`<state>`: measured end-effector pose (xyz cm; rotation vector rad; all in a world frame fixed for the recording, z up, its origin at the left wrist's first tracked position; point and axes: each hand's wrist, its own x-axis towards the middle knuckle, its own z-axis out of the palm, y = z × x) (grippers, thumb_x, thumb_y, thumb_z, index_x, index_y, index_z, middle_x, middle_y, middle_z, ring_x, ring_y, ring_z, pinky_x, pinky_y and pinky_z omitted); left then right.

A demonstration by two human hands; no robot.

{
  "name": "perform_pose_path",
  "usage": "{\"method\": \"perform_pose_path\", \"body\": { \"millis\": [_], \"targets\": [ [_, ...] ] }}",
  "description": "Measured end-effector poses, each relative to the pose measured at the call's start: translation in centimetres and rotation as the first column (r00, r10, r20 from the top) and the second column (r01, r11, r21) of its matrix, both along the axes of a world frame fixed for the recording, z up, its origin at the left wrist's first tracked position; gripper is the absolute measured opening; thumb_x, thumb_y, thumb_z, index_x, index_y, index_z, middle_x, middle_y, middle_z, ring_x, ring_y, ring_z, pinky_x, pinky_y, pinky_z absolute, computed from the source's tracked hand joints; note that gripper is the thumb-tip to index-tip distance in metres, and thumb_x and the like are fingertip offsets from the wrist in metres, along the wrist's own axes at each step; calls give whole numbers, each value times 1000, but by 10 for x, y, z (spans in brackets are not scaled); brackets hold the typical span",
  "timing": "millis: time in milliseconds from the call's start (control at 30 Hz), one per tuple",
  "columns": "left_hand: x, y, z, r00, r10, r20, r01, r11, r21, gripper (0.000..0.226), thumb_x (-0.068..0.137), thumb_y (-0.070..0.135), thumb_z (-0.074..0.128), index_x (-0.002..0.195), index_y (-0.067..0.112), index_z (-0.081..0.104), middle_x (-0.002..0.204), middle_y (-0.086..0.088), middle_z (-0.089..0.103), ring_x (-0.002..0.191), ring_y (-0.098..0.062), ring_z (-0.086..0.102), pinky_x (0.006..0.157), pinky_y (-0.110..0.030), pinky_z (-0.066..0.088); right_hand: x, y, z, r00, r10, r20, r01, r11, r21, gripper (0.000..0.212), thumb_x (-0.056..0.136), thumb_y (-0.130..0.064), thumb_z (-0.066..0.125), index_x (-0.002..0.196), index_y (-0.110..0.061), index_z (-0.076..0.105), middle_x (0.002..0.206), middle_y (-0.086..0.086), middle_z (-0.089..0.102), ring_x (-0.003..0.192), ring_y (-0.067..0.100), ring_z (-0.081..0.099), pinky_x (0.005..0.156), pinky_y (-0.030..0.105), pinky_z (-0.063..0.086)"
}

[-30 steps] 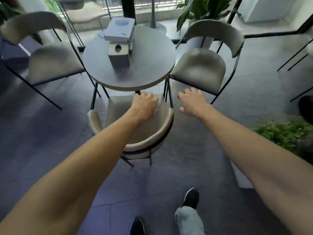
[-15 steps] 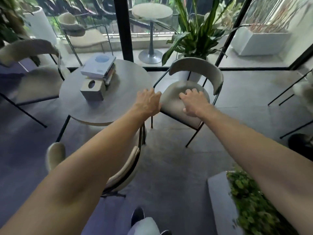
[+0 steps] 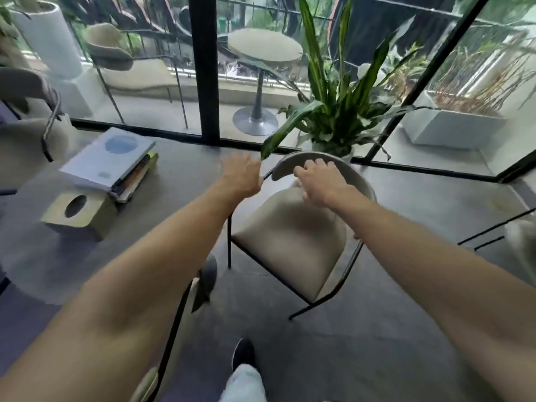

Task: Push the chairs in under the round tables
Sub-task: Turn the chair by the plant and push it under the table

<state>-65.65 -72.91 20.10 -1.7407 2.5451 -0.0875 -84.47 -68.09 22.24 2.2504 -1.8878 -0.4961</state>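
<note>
A beige chair (image 3: 293, 242) with thin black legs stands pulled out to the right of the round grey table (image 3: 162, 198). Its curved backrest (image 3: 345, 166) faces the window. My right hand (image 3: 322, 184) hovers over the seat just short of the backrest, fingers spread and holding nothing. My left hand (image 3: 242, 175) is open above the table's right edge, near the backrest's left end. A second beige chair (image 3: 203, 282) sits tucked under the table's near side, mostly hidden by my left arm.
A stack of books (image 3: 113, 161) and a tissue box (image 3: 78, 213) rest on the table. A third chair (image 3: 29, 134) stands at the left. A potted plant (image 3: 339, 111) and the glass wall's black frame (image 3: 206, 68) are right behind the pulled-out chair.
I let go of the near chair, now tucked under the table. I have stepped forward and right, and both hands have reached from that chair toward the right chair's backrest.
</note>
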Motion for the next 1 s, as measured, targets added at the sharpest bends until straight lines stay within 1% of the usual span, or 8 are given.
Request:
{"method": "perform_pose_path", "body": {
  "millis": [100, 200, 300, 500, 600, 700, 833, 1000],
  "targets": [
    [-33, -48, 0, 1000, 27, -1, -27, 1000, -5, 40, 94, 45, 51, 122, 18, 59, 119, -10, 58, 113, -29, 55, 85, -40, 44, -27, -62, 0, 999, 37, 39, -36, 999, -7, 48, 89, -30, 62, 133, -20, 49, 133, 11, 53, 123, 32, 50, 99, 44, 41],
    [-57, -84, -8, 998, 60, -4, -59, 998, 26, 39, 94, 44, 52, 123, 19, 58, 122, -10, 57, 115, -29, 53, 88, -40, 44, -50, -112, -9, 997, 73, 29, -73, 997, 16, 48, 88, -30, 63, 133, -19, 50, 129, 10, 55, 120, 32, 51, 97, 44, 42],
    [-72, -115, -23, 987, 156, -39, -152, 984, 92, 42, 94, 41, 52, 130, 19, 54, 127, -9, 53, 120, -29, 49, 90, -40, 44, -71, -154, -23, 993, 117, 35, -119, 991, 58, 47, 88, -29, 62, 133, -20, 49, 127, 10, 54, 119, 33, 50, 97, 47, 43],
    [-99, -147, -55, 926, 377, 29, -376, 911, 169, 45, 98, 41, 47, 137, 19, 46, 136, -10, 47, 122, -31, 46, 93, -43, 40, -105, -236, -53, 950, 308, 46, -311, 944, 108, 45, 87, -26, 62, 130, -19, 51, 126, 12, 54, 118, 34, 49, 96, 47, 43],
    [-116, -148, -68, 843, 537, 43, -535, 825, 181, 41, 96, 39, 48, 132, 19, 50, 129, -10, 49, 118, -31, 49, 89, -43, 41, -115, -266, -66, 899, 425, 105, -437, 889, 135, 46, 88, -24, 60, 132, -17, 50, 126, 12, 55, 118, 35, 50, 95, 45, 42],
    [-143, -137, -80, 735, 676, 53, -663, 699, 267, 48, 92, 44, 52, 135, 21, 48, 133, -10, 49, 122, -32, 47, 91, -44, 41, -130, -279, -70, 836, 534, 126, -549, 818, 173, 48, 89, -28, 59, 134, -17, 49, 127, 13, 54, 119, 35, 50, 94, 43, 42],
    [-184, -124, -90, 648, 755, 94, -741, 598, 304, 58, 92, 59, 47, 137, 22, 46, 135, -11, 47, 125, -35, 45, 94, -46, 40, -153, -292, -76, 776, 619, 125, -631, 754, 183, 44, 88, -32, 60, 127, -14, 51, 125, 14, 54, 117, 36, 50, 91, 44, 41],
    [-232, -108, -92, 554, 826, 106, -814, 510, 279, 63, 91, 63, 45, 138, 21, 47, 137, -11, 47, 126, -34, 43, 92, -46, 41, -176, -298, -86, 692, 710, 126, -719, 666, 199, 50, 88, -34, 59, 133, -16, 50, 128, 15, 53, 120, 38, 49, 96, 47, 43]
  ]
}}
